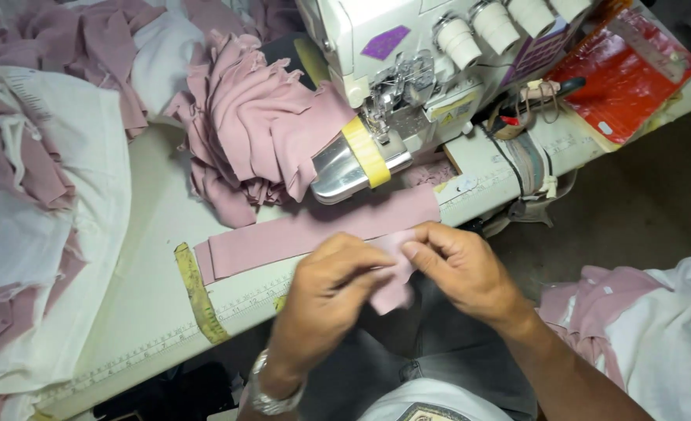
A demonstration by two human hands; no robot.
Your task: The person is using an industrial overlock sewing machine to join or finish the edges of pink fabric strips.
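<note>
left hand: at 6 o'clock of the frame, fingers pinched on the small pink fabric piece; metal watch on the wrist.
right hand: just right of the left, thumb and forefinger gripping the same piece at its upper edge.
fabric piece: held between both hands off the table's near edge, over the lap; lower end hangs free below the fingers.
grip advice: judgement only: soft knit, curls and stretches easily. Keep the 2 pinches close together, edges flush, light tension, no pulling on the bias.
pink strip: long flat band lying on the table at 12 o'clock of the hands, running left to right, right end under the machine's foot area.
sewing machine: white overlock type at 1 o'clock, shiny metal cover with a yellow tape band, 4 white thread spools on top.
pink pile: bunched cut pieces at 11 o'clock, frayed edges, matte soft cloth.
white cloth: loose folds at 9 o'clock, mixed with pink.
table: pale, smooth, printed ruler along the near edge; worn yellow tape measure lies across it at 8 o'clock.
red plastic bag: glossy, at 2 o'clock.
</note>
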